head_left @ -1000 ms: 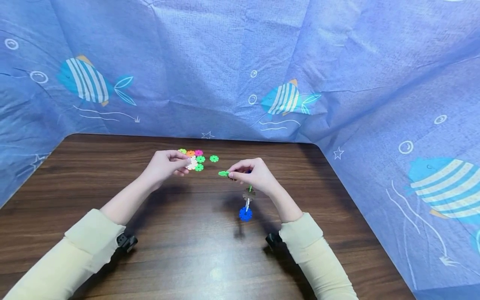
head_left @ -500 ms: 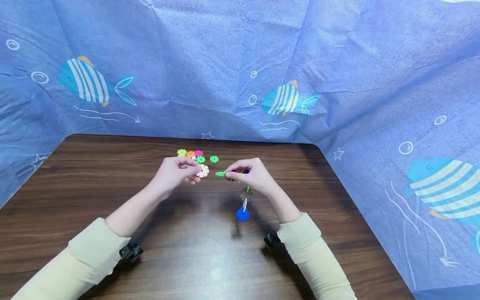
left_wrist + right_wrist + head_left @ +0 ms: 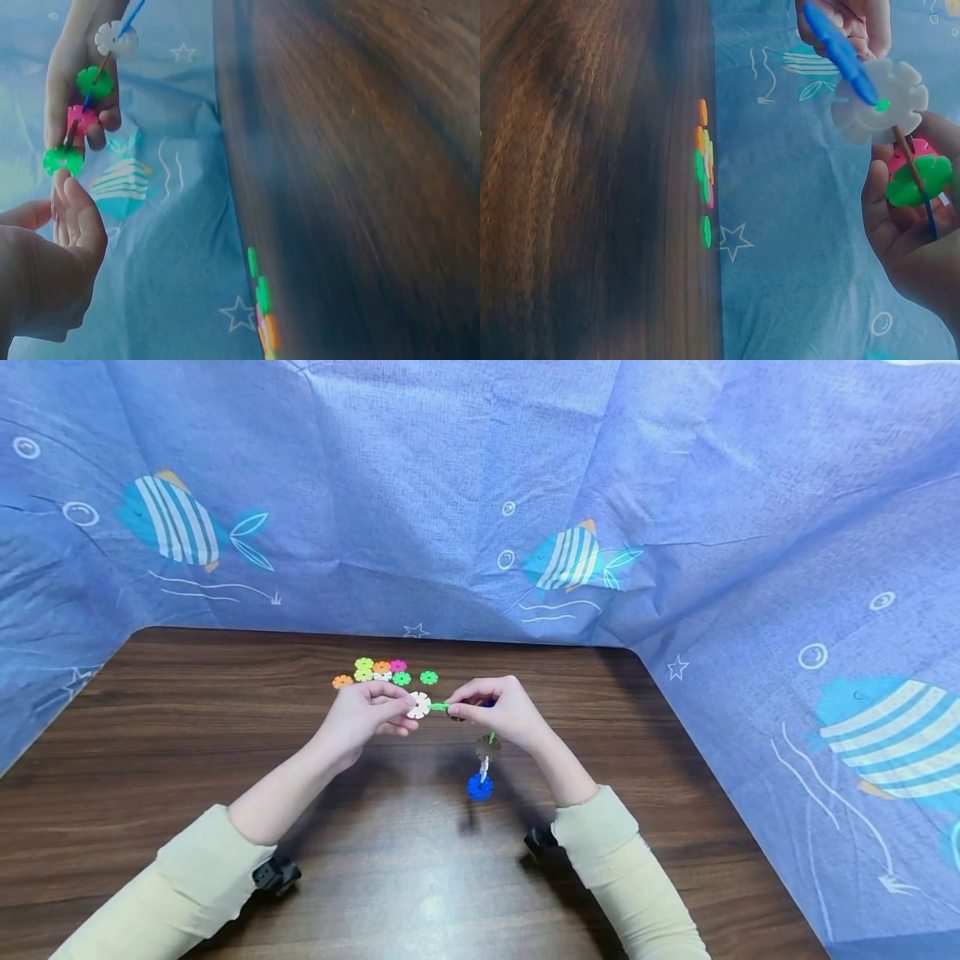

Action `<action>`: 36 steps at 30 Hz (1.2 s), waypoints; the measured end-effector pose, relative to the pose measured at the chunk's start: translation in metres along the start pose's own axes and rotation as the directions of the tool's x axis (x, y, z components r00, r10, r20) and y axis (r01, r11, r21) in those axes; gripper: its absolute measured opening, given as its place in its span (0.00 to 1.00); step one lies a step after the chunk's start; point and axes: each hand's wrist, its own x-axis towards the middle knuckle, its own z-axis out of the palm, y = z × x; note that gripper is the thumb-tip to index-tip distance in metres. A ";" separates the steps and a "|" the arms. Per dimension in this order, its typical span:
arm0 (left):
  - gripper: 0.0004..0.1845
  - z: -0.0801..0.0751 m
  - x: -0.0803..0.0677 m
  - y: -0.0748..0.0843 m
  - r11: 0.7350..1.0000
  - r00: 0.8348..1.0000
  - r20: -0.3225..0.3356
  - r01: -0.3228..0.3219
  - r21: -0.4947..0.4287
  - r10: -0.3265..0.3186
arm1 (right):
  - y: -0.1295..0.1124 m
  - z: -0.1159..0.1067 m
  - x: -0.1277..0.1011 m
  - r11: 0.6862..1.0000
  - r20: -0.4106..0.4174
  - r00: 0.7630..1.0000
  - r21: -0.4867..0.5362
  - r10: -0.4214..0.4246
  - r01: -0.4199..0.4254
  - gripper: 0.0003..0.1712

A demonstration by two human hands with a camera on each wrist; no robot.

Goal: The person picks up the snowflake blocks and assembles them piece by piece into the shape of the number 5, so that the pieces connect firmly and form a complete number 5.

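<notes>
My left hand (image 3: 365, 720) pinches a white notched plastic disc (image 3: 418, 706) between thumb and fingers. Its edge meets a green notched disc (image 3: 438, 707) at the end of a chain of interlocked discs; whether the slots engage, I cannot tell. My right hand (image 3: 501, 708) grips that chain near the green end, hiding some links. Below it hangs the rest, ending in a blue disc (image 3: 480, 787). The left wrist view shows a pink disc (image 3: 81, 118) within the chain, by the right fingers. Large in the right wrist view are a whitish disc (image 3: 881, 101) and an edge-on blue one (image 3: 841, 54).
Several loose discs lie grouped on the dark wooden table (image 3: 225, 693) beyond the hands, among them an orange disc (image 3: 342, 682) and a magenta disc (image 3: 398, 666). One green disc (image 3: 428, 677) sits slightly apart. A blue fish-print cloth (image 3: 420, 485) hangs behind.
My left hand has carried the white disc from the loose group rightward and nearer, up against the green disc. The chain in my right hand has shifted slightly left.
</notes>
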 end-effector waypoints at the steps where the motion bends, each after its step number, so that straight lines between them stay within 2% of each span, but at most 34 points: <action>1: 0.13 0.001 0.000 -0.001 1.000 1.000 0.000 0.003 -0.009 -0.003 | 0.000 0.000 0.000 1.000 0.000 1.000 0.004 -0.005 0.005 0.05; 7: 0.12 0.003 0.002 -0.004 0.999 1.000 -0.005 0.007 -0.051 -0.007 | -0.002 0.001 -0.001 1.000 -0.019 1.000 -0.017 -0.008 0.007 0.05; 15: 0.09 0.006 0.003 -0.005 0.998 1.000 -0.025 -0.004 -0.059 0.003 | -0.029 0.002 -0.006 0.999 -0.026 0.999 -0.002 -0.032 0.032 0.05; 18: 0.08 0.006 0.003 -0.006 0.998 1.000 -0.028 -0.013 -0.068 0.011 | -0.028 0.002 -0.006 0.999 -0.029 0.999 0.009 -0.043 0.043 0.05; 26: 0.10 0.008 0.003 -0.008 0.997 0.999 -0.017 -0.031 -0.064 0.030 | 0.000 0.002 -0.001 0.999 -0.058 0.997 0.018 -0.041 0.042 0.05; 31: 0.10 0.009 0.005 -0.006 0.998 0.999 -0.028 -0.029 -0.056 0.028 | -0.002 0.001 -0.001 0.999 -0.080 0.996 0.013 -0.034 0.036 0.05; 36: 0.08 0.012 0.006 -0.003 0.998 0.999 -0.046 -0.026 -0.049 0.024 | -0.019 0.003 -0.005 0.999 -0.093 0.995 -0.002 -0.037 0.037 0.05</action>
